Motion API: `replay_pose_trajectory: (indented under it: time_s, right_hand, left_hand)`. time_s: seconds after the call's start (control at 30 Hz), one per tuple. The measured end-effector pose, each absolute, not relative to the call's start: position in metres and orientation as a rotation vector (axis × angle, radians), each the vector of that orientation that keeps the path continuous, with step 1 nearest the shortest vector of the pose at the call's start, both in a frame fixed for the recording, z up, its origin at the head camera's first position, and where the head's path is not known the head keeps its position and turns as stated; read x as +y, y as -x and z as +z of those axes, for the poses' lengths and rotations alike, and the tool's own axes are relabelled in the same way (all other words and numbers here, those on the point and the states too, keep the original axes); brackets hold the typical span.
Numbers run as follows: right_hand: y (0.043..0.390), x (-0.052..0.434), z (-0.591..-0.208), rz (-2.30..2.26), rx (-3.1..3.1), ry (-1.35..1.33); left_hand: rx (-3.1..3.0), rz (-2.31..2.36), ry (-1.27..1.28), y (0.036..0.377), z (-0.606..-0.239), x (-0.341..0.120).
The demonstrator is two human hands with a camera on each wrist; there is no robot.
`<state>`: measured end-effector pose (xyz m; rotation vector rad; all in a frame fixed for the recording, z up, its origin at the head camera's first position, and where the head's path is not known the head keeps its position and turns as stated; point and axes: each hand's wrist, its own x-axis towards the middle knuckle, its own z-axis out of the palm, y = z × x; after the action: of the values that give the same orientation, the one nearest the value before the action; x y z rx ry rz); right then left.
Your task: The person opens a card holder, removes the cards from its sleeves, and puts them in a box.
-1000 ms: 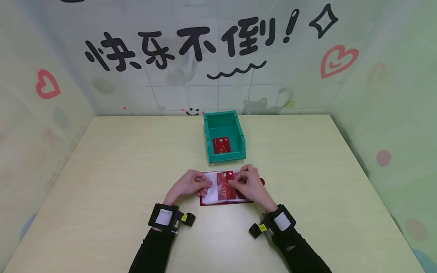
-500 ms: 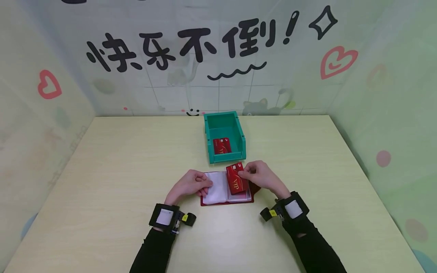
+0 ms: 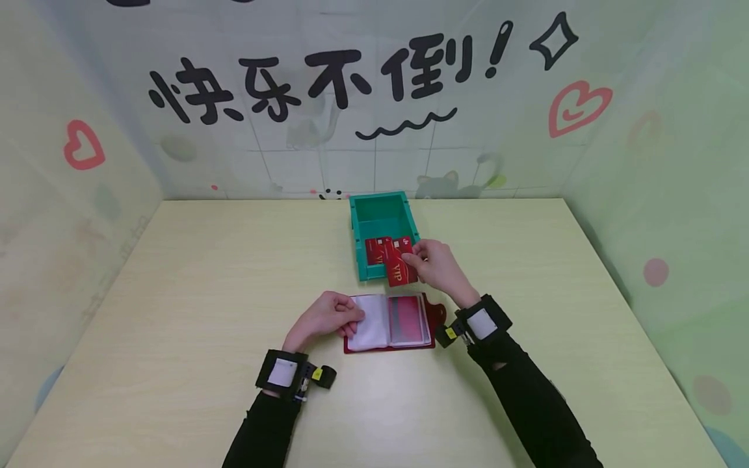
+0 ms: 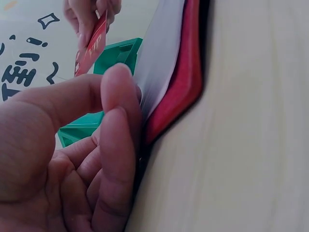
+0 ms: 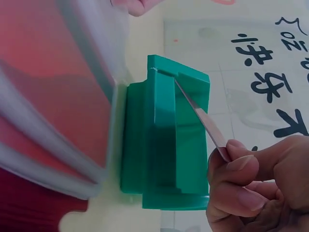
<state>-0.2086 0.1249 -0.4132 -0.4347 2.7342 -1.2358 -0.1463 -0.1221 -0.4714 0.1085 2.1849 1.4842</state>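
My right hand (image 3: 440, 268) pinches a red VIP card (image 3: 400, 270) by its right edge, over the front wall of a green bin (image 3: 364, 263). In the right wrist view the card (image 5: 205, 121) appears nearly edge-on between thumb and fingers. Another red card (image 3: 374, 251) lies inside the bin. Nearer the body, a red card holder (image 3: 435, 316) lies spread open on the table, its clear sleeves facing up. My left hand (image 3: 329, 317) holds its left side, thumb and finger at the edge of a sleeve page (image 4: 161, 53). A pinkish panel (image 3: 405, 318) shows through the right-hand sleeve.
The pale wooden table (image 3: 234, 260) is bordered by printed walls behind and at both sides. Only a narrow strip of tabletop separates the bin from the card holder. Both wrists wear black camera straps (image 3: 482, 322).
My right hand has drawn the red card out from over the card holder's right side and carried it forward to the bin. The left hand has stayed in place.
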Motion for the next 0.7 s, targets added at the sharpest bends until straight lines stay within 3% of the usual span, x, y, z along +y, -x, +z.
replay_pose_trajectory:
  time_s: [0.7]
  right_hand:
    - [0.252, 0.072, -0.4, -0.798, 2.808, 0.32]
  left_hand:
    - [2.162, 1.508, -0.113, 0.137, -0.474, -0.121]
